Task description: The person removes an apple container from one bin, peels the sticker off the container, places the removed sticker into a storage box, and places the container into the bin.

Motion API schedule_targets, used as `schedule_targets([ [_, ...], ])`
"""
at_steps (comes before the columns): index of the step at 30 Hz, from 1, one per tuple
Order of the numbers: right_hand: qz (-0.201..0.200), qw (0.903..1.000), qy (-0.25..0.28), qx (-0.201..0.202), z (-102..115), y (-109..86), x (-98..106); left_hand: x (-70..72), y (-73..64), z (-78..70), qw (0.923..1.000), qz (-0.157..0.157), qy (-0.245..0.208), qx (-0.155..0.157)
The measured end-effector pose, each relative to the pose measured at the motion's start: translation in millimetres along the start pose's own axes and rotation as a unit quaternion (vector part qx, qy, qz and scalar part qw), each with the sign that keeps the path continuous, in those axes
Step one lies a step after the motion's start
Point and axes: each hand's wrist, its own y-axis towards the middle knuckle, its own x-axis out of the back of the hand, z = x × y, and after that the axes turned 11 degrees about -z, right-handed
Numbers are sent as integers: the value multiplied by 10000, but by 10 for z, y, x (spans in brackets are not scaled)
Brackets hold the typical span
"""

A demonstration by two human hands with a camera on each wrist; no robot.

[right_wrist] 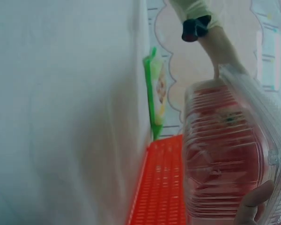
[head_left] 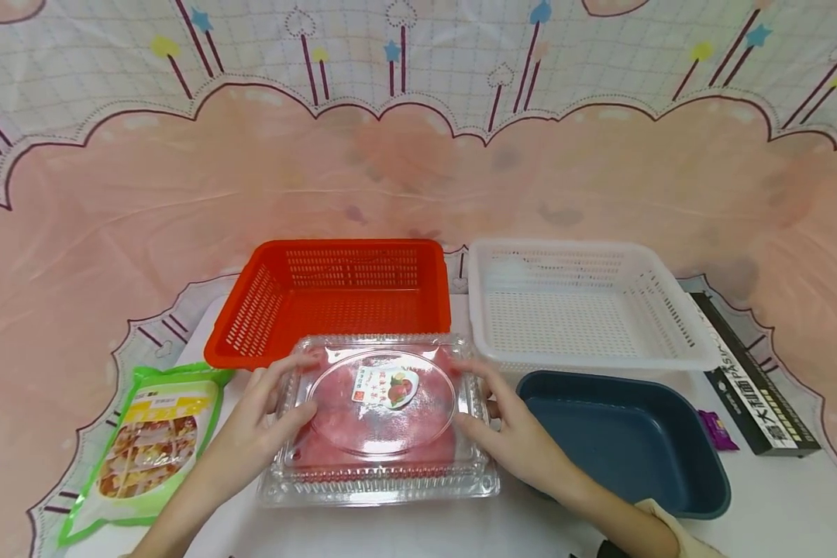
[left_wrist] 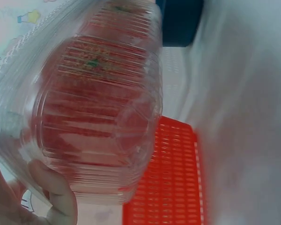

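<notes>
Both hands hold a clear plastic clamshell box (head_left: 384, 426) with red contents and a fruit label on its lid. The left hand (head_left: 261, 411) grips its left side, thumb on the lid, and the right hand (head_left: 512, 422) grips the right side the same way. In the left wrist view the ribbed side of the box (left_wrist: 93, 108) shows, with red, seeded-looking fruit inside and a finger curled at its rim. The right wrist view has the box (right_wrist: 225, 150) raised off the white table. Behind it stands a red basket (head_left: 349, 310), its front partly hidden by the box.
A white basket (head_left: 565, 310) stands at the back right, a dark blue tub (head_left: 621, 449) in front of it. A purple wrapped packet (head_left: 718, 430) and a long black box (head_left: 753, 372) lie at the right. At the left lies a green-edged food bag (head_left: 153, 449).
</notes>
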Motion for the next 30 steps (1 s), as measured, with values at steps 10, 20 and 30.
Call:
schedule_targets([
  [10,185,9990,265,-313,-142,-64,-155,-39,-107,229,9998,-39,136,-115],
  [20,398,9991,107,69,-289,-65,-365,-10,-212,488,9997,-22,228,-46],
  [30,610,9977,294,-40,-308,-41,-532,97,-275,641,9983,-207,479,-261],
])
